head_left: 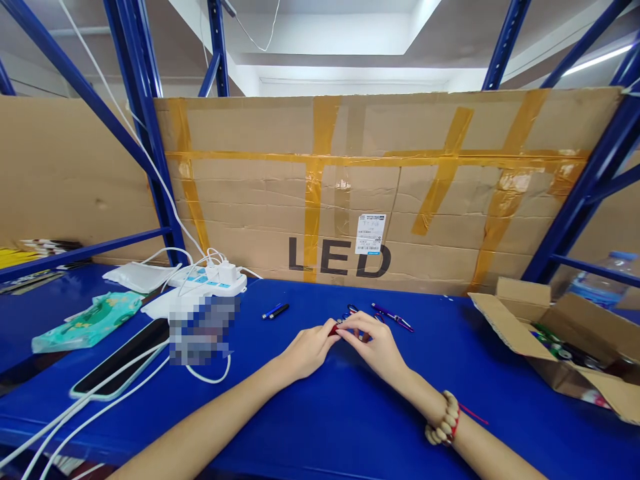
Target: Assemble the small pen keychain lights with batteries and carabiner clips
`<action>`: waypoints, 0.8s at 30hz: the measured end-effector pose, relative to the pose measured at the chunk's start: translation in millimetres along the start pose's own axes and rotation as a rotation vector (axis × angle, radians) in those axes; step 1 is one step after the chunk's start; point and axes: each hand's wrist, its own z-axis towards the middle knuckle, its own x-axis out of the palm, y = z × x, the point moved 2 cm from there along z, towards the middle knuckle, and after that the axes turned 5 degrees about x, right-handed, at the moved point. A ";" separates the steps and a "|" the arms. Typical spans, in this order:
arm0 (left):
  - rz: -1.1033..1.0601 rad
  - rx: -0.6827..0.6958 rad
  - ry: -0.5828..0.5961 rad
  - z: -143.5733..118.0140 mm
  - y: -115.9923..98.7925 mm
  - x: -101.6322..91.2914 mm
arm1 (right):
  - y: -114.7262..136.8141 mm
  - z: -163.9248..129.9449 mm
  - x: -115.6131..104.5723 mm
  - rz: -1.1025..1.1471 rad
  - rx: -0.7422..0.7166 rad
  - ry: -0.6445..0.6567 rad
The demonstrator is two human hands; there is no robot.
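My left hand (311,348) and my right hand (374,343) meet above the blue tabletop, fingertips almost touching. Between them is a small dark red piece (333,329), mostly covered by fingers, so its exact kind is hidden. Both hands are closed in a pinch on it. Just behind the fingers lie small dark and red items (353,309), partly hidden. To the right of these rests a purple pen (393,317), lying at a slant. Left of my hands, a short blue pen part (273,311) and a black pen part (279,311) lie side by side.
On the right stands an open cardboard box (560,373) holding several small items. A white power strip (220,283) with cables, a phone (120,360) and a green tissue pack (90,322) lie left. Cardboard marked LED (250,200) walls the back, between blue posts (575,193).
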 end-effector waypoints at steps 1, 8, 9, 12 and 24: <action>0.003 0.008 -0.001 0.1 0.4 0.2 | -1.0 -0.4 0.5 -0.008 0.004 0.021; 0.010 0.051 0.064 -0.2 3.5 3.8 | -10.7 -1.4 2.6 -0.083 0.013 0.139; 0.004 0.046 0.075 -0.3 2.9 3.7 | -11.9 -1.0 2.6 -0.093 0.005 0.140; 0.009 0.018 0.088 -0.8 1.1 1.4 | -14.4 0.5 0.8 -0.140 -0.023 0.107; 0.401 0.056 -0.104 -60.4 -44.9 -43.2 | -15.2 1.6 -8.3 -0.298 -0.088 0.034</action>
